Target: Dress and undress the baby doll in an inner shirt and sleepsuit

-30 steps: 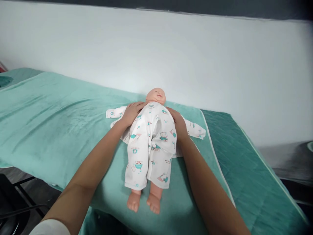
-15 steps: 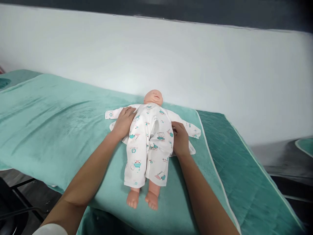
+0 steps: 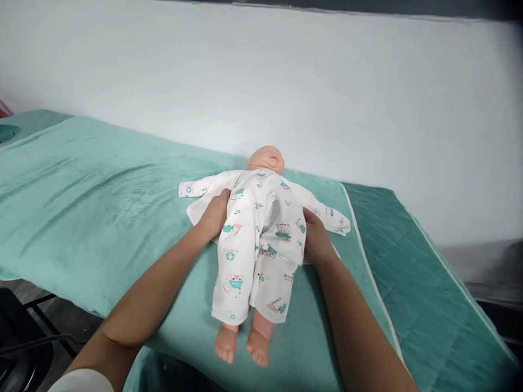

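A baby doll (image 3: pixel 265 159) lies on its back, feet towards me, in white printed trousers (image 3: pixel 236 256) pulled high over its chest. Under them is a white long-sleeved top (image 3: pixel 327 215), its sleeves spread to both sides. My left hand (image 3: pixel 216 215) holds the doll's side at the left, thumb uppermost and the other fingers tucked out of sight. On the opposite side my right hand (image 3: pixel 317 237) is closed against the doll's flank, its fingertips hidden behind the trousers. Both bare feet (image 3: pixel 258 347) stick out below the trouser legs.
A light green cover (image 3: pixel 102 218) lies beneath the doll, and a darker quilted green cover (image 3: pixel 412 272) shows to the right. Behind stands a white wall (image 3: pixel 261 81). A black chair (image 3: pixel 24 332) is at the lower left.
My left hand has slid from lying outstretched over the top's sleeve side to curl round the doll's side. My right hand stays at the opposite side. The camera view has shifted slightly.
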`<state>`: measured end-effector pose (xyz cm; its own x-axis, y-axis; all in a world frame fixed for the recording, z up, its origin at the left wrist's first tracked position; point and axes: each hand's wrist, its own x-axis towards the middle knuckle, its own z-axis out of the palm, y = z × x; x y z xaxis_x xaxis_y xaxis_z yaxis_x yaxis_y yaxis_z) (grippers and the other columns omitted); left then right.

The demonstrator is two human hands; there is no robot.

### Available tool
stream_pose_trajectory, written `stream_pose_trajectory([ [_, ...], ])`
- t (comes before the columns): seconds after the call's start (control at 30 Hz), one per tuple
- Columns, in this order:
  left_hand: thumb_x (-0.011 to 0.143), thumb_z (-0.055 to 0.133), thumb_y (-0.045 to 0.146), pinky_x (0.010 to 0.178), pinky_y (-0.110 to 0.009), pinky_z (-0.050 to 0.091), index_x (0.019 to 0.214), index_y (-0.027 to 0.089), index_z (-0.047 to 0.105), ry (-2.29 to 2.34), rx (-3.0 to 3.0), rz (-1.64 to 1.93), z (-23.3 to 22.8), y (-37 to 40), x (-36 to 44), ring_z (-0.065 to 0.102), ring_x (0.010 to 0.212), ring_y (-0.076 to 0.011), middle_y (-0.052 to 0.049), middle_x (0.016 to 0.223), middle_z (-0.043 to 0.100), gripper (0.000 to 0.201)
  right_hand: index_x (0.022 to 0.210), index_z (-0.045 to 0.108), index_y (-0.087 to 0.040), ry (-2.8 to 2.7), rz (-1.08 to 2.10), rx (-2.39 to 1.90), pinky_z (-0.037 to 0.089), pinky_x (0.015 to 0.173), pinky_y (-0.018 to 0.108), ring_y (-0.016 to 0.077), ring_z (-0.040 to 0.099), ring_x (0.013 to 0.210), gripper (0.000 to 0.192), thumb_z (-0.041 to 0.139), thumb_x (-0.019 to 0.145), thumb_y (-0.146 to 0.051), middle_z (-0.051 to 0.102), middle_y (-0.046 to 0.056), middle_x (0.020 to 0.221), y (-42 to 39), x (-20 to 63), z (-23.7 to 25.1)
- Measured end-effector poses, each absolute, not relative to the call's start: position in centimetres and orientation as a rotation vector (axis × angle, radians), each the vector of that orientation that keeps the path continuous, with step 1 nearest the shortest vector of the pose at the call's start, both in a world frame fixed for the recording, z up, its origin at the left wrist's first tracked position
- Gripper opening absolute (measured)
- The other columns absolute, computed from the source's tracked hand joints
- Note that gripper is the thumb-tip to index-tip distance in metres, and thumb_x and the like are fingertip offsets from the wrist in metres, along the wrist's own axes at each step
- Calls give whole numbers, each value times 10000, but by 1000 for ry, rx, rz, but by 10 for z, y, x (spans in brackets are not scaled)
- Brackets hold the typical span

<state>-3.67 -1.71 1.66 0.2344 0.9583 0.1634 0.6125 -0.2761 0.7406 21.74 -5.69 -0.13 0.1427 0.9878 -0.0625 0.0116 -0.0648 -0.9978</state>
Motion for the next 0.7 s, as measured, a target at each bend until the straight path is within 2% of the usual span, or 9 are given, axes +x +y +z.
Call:
stream_pose_trajectory([
  [0.07, 879, 535, 297, 939, -413, 496, 1153, 132, 591, 1292, 1899, 911, 13, -17, -37, 655, 1045, -293, -152, 1140, 702, 324, 954, 729, -235, -1053, 1167, -1282, 564, 796, 390, 264, 702, 903, 305, 752, 662, -321, 777, 21, 965, -59, 216, 0],
  [0.13, 874, 562, 318, 1040, -406, 461, 1186, 145, 617, 1175, 1776, 989, 12, -17, -37, 612, 1187, -295, -139, 1264, 671, 361, 966, 722, -248, -1029, 1211, -1233, 578, 785, 401, 267, 714, 891, 326, 768, 654, -330, 779, 15, 961, -60, 216, 1],
  [0.2, 851, 611, 318, 1069, -391, 457, 1193, 163, 642, 1050, 1603, 983, 13, -17, -36, 596, 1233, -285, -106, 1279, 681, 376, 996, 714, -258, -1003, 1267, -1189, 592, 779, 420, 274, 726, 877, 377, 792, 636, -337, 781, 15, 970, -60, 218, 1],
  [0.4, 771, 748, 274, 948, -426, 554, 1167, 143, 681, 709, 1081, 808, 17, -15, -36, 711, 1011, -279, -119, 1043, 768, 423, 971, 726, -269, -1013, 1357, -1115, 601, 856, 437, 299, 731, 969, 383, 827, 603, -294, 784, 29, 995, -58, 220, 5],
  [0.53, 746, 775, 208, 981, -422, 547, 1180, 162, 681, 651, 1003, 811, 12, -10, -39, 718, 1024, -263, -108, 1037, 772, 446, 927, 728, -269, -979, 1396, -1120, 606, 839, 422, 286, 737, 943, 299, 820, 648, -321, 786, 28, 996, -58, 218, 7],
  [0.7, 762, 754, 223, 983, -400, 544, 1184, 182, 682, 663, 992, 805, 10, -10, -39, 709, 1060, -257, -77, 1011, 777, 431, 1016, 730, -295, -996, 1379, -1113, 604, 846, 427, 273, 731, 953, 383, 829, 647, -334, 777, 17, 1055, -58, 216, 4],
])
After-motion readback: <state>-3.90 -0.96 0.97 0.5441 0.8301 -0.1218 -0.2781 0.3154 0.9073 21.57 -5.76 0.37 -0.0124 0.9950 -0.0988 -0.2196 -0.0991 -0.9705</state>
